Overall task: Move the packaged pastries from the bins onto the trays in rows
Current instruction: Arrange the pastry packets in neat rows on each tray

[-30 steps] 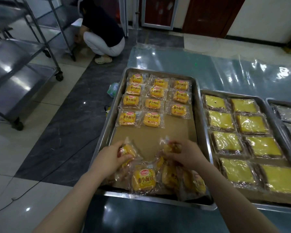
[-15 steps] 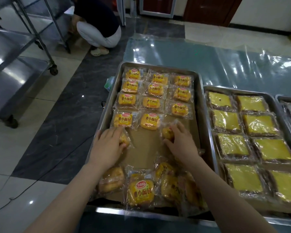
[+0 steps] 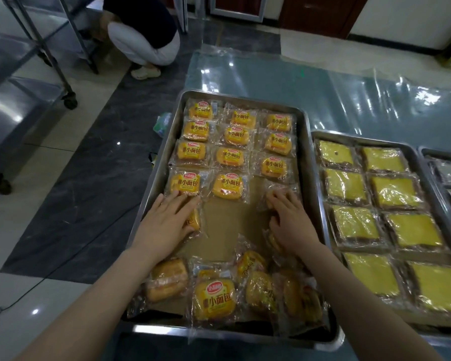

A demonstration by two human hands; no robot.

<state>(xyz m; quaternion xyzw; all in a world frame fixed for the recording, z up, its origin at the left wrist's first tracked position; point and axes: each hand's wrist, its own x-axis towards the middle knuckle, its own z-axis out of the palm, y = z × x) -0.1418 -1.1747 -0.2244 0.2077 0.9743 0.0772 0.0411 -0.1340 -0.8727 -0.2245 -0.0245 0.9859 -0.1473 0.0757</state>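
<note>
Loose heap of packaged pastries [image 3: 215,299] at the metal tray's [image 3: 313,204] near end, left hand [image 3: 167,222] flat, fingers spread on one packet [image 3: 193,222], right hand [image 3: 289,220] pressing another packet [image 3: 270,192], neat rows [image 3: 232,144] beyond, crouching person [image 3: 143,29] farthest

We see a polished steel tray [image 3: 309,162], smooth and reflective, lined with matt brown paper [image 3: 227,225]. The bread packets [image 3: 228,186] are wrapped in clear, crinkly, glossy plastic film. The table wears a transparent plastic sheet [image 3: 323,84], wrinkled and shiny. The floor tiles [image 3: 89,183] look like polished stone, glossy. The rack [image 3: 18,105] on our left is brushed metal.
</note>
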